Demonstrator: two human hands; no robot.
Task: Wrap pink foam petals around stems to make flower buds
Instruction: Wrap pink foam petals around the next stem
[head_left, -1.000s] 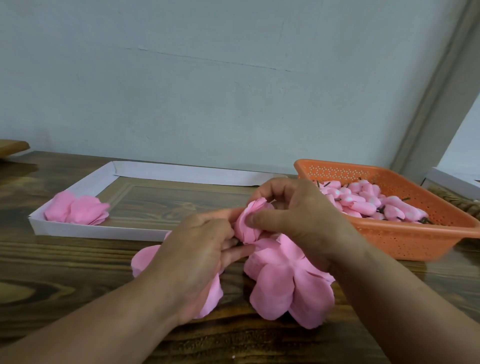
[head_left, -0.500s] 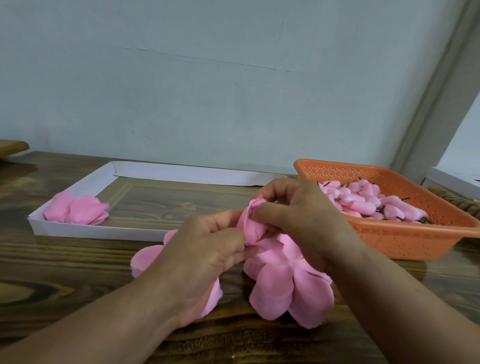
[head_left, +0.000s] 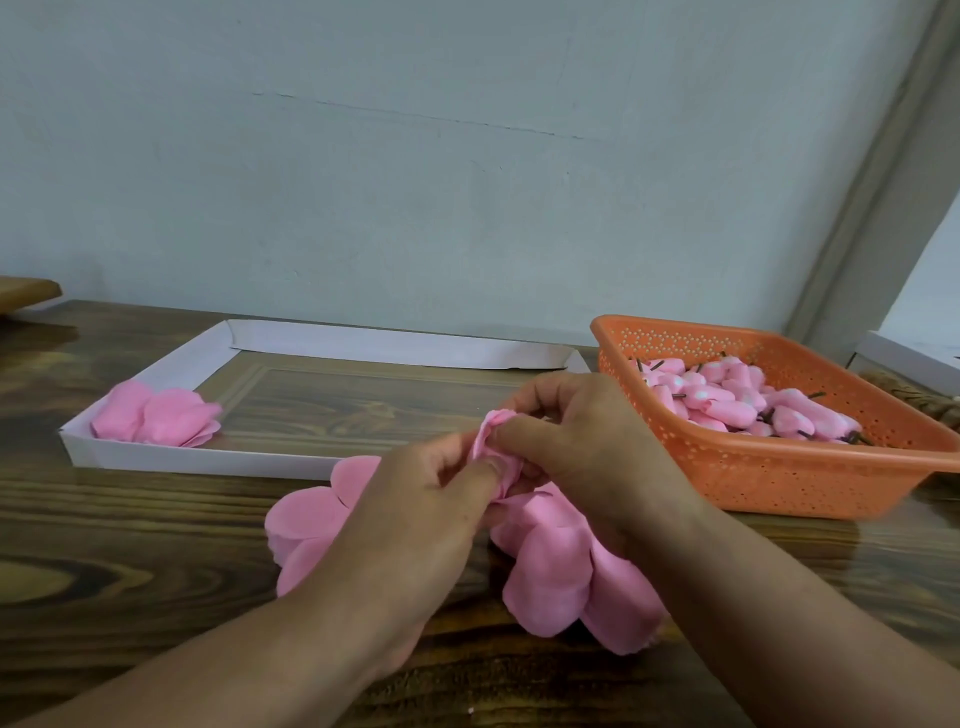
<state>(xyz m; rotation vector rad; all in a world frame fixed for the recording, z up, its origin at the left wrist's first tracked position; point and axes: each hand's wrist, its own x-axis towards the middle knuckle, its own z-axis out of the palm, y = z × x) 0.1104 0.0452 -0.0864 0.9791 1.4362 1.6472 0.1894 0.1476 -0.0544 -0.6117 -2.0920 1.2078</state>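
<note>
Both hands, left hand (head_left: 415, 499) and right hand (head_left: 582, 447), pinch rolled pink petal bud (head_left: 493, 441) above loose petals (head_left: 566, 571).

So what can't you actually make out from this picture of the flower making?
Head view only:
- The stem inside the bud: hidden by the left hand, the right hand and the folded petal.
- Part of the loose petals on the table: covered by the left hand and wrist.
- The pieces in the orange basket: too small to count, partly behind its wall.
- The white box at the right: cut off by the picture's edge.
</note>
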